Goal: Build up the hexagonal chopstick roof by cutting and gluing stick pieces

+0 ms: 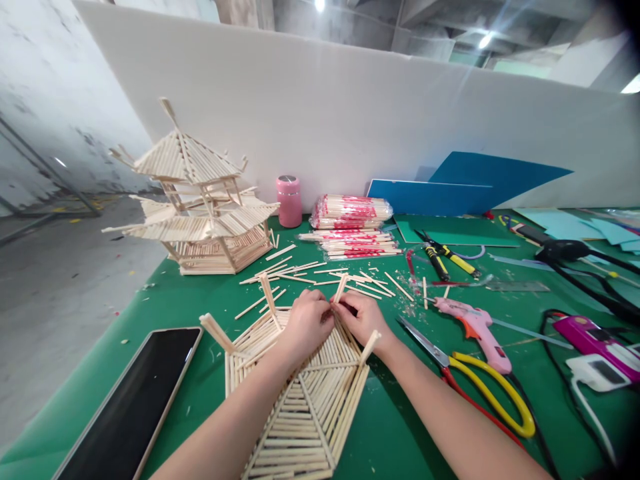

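A flat roof panel of wooden sticks (305, 407) lies on the green table (400, 427) right in front of me. My left hand (305, 325) and my right hand (364, 318) meet at its far edge, fingers curled and pinched together on a stick at the panel's top. Corner sticks poke up from the panel beside both hands. A finished two-tier stick pagoda (200, 207) stands at the back left. Loose sticks (320, 273) lie scattered between it and my hands.
A black phone (133, 400) lies at front left. Yellow-handled scissors (480, 387), a pink glue gun (477, 327), pliers (447, 257), wrapped chopstick packs (353, 223), a pink jar (289, 200), blue boards (465, 190) and cabled tools (595, 340) fill the right and back. A white board stands behind.
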The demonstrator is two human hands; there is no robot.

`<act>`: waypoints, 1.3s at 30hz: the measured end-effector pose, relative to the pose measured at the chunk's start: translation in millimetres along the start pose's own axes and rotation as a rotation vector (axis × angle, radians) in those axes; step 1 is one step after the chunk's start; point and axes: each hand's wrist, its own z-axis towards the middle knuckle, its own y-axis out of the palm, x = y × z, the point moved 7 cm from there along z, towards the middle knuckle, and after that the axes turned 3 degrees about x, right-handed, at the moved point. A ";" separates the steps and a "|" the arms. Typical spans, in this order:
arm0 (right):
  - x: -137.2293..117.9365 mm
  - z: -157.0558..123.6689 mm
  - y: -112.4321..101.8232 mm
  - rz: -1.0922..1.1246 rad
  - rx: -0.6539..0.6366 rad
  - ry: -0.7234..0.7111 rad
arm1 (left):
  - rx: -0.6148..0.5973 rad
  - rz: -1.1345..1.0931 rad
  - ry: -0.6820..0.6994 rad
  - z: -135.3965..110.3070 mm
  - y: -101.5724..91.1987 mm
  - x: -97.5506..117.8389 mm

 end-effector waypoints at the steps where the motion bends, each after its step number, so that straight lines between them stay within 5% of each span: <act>1: 0.0 -0.1 0.1 0.000 -0.001 0.000 | 0.000 0.001 0.000 0.0 -0.3 0.2; 39: 3.2 -0.2 1.2 0.013 -0.055 0.042 | -0.027 0.026 -0.001 0.8 0.3 2.0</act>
